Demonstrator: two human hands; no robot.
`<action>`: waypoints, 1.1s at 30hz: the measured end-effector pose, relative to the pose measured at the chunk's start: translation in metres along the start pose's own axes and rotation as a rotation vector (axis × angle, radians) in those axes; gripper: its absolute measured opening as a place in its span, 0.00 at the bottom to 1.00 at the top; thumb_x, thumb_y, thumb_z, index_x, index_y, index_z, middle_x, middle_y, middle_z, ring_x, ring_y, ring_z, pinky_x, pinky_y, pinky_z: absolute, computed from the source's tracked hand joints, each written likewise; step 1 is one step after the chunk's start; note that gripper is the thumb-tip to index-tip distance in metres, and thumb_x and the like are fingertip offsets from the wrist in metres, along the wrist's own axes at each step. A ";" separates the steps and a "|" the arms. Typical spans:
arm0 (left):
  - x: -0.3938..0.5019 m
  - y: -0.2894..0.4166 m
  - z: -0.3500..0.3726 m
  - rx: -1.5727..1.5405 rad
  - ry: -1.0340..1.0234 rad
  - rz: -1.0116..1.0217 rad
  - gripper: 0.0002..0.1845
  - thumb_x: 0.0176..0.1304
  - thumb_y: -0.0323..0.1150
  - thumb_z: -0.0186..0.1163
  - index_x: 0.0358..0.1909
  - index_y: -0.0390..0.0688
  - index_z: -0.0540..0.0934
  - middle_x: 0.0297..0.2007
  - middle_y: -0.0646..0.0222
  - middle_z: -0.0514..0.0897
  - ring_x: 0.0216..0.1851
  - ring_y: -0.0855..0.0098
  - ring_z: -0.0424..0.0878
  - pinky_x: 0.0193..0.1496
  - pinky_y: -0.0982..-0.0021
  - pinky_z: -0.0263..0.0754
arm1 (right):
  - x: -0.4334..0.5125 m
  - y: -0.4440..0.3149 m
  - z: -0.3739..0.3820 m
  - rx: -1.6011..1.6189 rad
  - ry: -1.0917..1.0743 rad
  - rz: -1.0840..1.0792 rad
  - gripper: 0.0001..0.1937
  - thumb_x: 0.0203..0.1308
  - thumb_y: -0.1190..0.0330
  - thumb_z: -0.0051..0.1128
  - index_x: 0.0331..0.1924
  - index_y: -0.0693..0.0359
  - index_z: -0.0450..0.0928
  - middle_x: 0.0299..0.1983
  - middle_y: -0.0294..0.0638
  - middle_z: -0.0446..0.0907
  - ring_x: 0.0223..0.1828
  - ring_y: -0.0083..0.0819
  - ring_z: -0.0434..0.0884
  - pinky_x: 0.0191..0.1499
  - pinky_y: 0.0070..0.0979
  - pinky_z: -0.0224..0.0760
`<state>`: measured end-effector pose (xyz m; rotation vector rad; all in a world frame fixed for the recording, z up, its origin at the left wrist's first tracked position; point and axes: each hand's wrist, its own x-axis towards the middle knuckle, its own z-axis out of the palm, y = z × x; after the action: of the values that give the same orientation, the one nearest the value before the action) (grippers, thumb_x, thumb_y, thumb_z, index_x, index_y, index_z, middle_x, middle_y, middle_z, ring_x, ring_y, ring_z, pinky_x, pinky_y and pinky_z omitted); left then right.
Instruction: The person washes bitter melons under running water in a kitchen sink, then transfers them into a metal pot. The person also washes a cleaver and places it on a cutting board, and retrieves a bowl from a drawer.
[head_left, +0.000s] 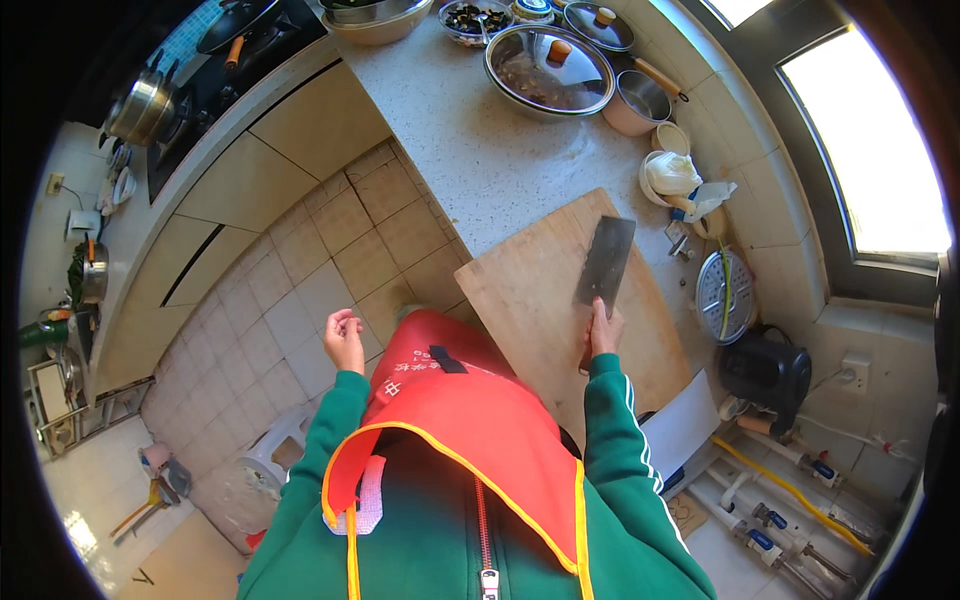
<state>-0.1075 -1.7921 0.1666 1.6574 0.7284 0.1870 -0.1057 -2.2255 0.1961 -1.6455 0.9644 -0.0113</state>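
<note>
My right hand (604, 330) grips the handle of a Chinese cleaver (606, 259). Its broad grey blade points away from me over a wooden cutting board (517, 300); whether the blade touches the board I cannot tell. The board lies at the near end of the speckled countertop. To the left, above the tiled floor and beside my red apron (465, 420), my left hand (344, 335) is raised with its fingers curled. Nothing shows in it.
A lidded glass bowl (551, 71), a small saucepan (637, 103) and a bowl with a white vegetable (673, 174) stand along the counter. A perforated steamer plate (724, 296) leans by the wall. Over on the left, a steel pot (142, 112) sits on the stove.
</note>
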 end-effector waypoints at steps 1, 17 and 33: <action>0.000 0.000 0.000 -0.012 -0.005 0.024 0.06 0.63 0.24 0.54 0.40 0.37 0.77 0.30 0.71 0.81 0.29 0.82 0.76 0.33 0.80 0.73 | -0.004 0.006 0.000 -0.025 0.002 0.031 0.19 0.64 0.56 0.53 0.21 0.60 0.73 0.13 0.33 0.70 0.10 0.21 0.66 0.11 0.22 0.54; -0.002 0.114 0.019 -0.196 -0.116 0.205 0.06 0.65 0.24 0.55 0.42 0.38 0.77 0.33 0.71 0.81 0.32 0.82 0.77 0.36 0.81 0.73 | -0.079 -0.107 0.109 0.405 -0.845 0.226 0.16 0.65 0.55 0.55 0.29 0.56 0.66 0.14 0.34 0.64 0.10 0.22 0.63 0.13 0.20 0.55; 0.029 0.167 -0.134 -0.224 -0.229 0.318 0.16 0.67 0.40 0.59 0.36 0.35 0.86 0.42 0.67 0.80 0.46 0.77 0.77 0.49 0.75 0.72 | -0.226 -0.205 0.297 -0.485 -0.844 -1.447 0.26 0.47 0.79 0.54 0.56 0.62 0.72 0.37 0.48 0.77 0.35 0.48 0.79 0.36 0.38 0.75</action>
<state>-0.0931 -1.6720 0.3458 1.5396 0.2580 0.2880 0.0063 -1.8543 0.3723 -2.1521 -1.0121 -0.0566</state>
